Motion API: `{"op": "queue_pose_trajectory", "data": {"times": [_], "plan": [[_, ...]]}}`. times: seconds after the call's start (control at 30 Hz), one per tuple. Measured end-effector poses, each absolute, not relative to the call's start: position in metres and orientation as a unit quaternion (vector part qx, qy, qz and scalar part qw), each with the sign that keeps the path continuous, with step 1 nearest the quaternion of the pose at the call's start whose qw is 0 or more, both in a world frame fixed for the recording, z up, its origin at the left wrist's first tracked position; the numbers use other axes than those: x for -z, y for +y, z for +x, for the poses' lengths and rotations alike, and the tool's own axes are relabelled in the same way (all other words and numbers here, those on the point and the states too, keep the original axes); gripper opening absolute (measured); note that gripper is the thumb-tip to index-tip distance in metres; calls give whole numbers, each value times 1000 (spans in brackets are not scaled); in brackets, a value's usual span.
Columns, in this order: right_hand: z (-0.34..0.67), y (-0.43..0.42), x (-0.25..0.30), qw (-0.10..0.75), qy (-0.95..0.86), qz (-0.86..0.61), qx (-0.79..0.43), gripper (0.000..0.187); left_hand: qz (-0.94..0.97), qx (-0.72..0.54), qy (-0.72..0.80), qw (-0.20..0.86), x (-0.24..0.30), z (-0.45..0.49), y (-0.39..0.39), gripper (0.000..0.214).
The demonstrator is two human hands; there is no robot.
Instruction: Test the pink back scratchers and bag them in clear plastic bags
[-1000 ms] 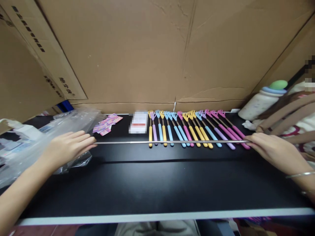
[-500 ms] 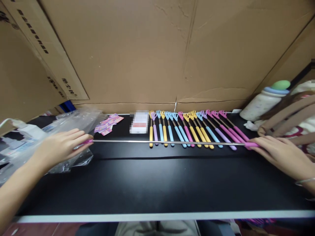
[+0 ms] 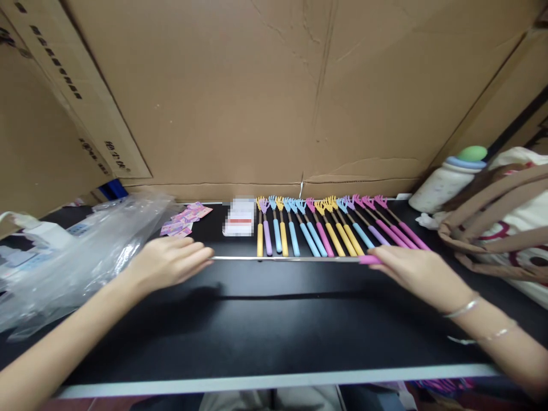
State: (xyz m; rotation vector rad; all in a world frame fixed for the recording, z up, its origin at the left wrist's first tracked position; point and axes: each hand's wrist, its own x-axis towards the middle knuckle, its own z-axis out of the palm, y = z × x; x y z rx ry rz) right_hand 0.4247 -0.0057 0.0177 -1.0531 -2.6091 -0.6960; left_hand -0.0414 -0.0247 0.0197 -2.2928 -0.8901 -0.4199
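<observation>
My left hand point(image 3: 169, 262) and my right hand point(image 3: 413, 271) each pinch one end of a telescopic back scratcher point(image 3: 286, 258). Its thin silver rod lies level across the black table point(image 3: 257, 325), and its pink grip shows at my right fingertips. Just behind the rod lies a row of several collapsed back scratchers point(image 3: 325, 228) with yellow, purple, blue and pink handles and hand-shaped heads pointing toward the cardboard wall.
Clear plastic bags point(image 3: 81, 251) lie at the left, with small pink cards point(image 3: 184, 220) and a white box point(image 3: 240, 217) behind. A bottle with a green cap point(image 3: 449, 180) and a cream bag with brown straps point(image 3: 500, 222) stand at the right. Cardboard point(image 3: 274, 91) walls the back.
Both hands have moved toward each other and the rod between them has become much shorter. The camera view shifted slightly.
</observation>
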Motion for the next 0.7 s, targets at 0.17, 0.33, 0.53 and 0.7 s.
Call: {"op": "queue_pose_trajectory", "data": {"times": [0.17,0.33,0.53,0.7], "plan": [[350,-25,-8,126,-919,-314,201,36,-876,157,-277,362,-22,32,-38,25],[323,-36,-8,122,-917,-307,222,34,-887,166,-298,311,-14,58,-47,26],[303,-38,-10,128,-911,-313,234,24,-889,162,-319,286,-6,66,-46,22],[291,-45,-2,134,-917,-300,224,13,-899,171,-293,276,-6,70,-48,23]]}}
